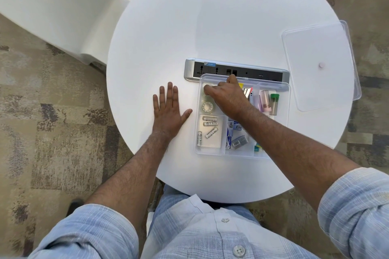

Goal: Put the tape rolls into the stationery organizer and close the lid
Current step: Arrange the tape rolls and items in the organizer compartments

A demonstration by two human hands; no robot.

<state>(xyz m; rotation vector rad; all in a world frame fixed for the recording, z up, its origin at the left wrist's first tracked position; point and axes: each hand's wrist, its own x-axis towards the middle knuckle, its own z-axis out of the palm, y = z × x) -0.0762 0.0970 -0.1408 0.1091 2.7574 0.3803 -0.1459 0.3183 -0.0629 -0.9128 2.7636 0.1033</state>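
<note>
- You're looking at batteries (pixel 210 124) showing print too tiny to make out, maybe a CE mark.
- The power strip's (pixel 235 70) blue sticker (pixel 209 64) is staying unreadable too.
- A small box's barcode label (pixel 236 143) is showing no legible digits.

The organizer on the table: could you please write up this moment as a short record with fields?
organizer: clear box, open, on the round white table
lid: off, lying flat at the table's right edge
tape rolls: two show in the rear left compartment, one fully, one partly under the fingers
batteries: four in the front left compartment
right hand: reaching into the tape compartment; grip cannot be made out
left hand: flat on the table, empty
power strip: behind the box
</note>
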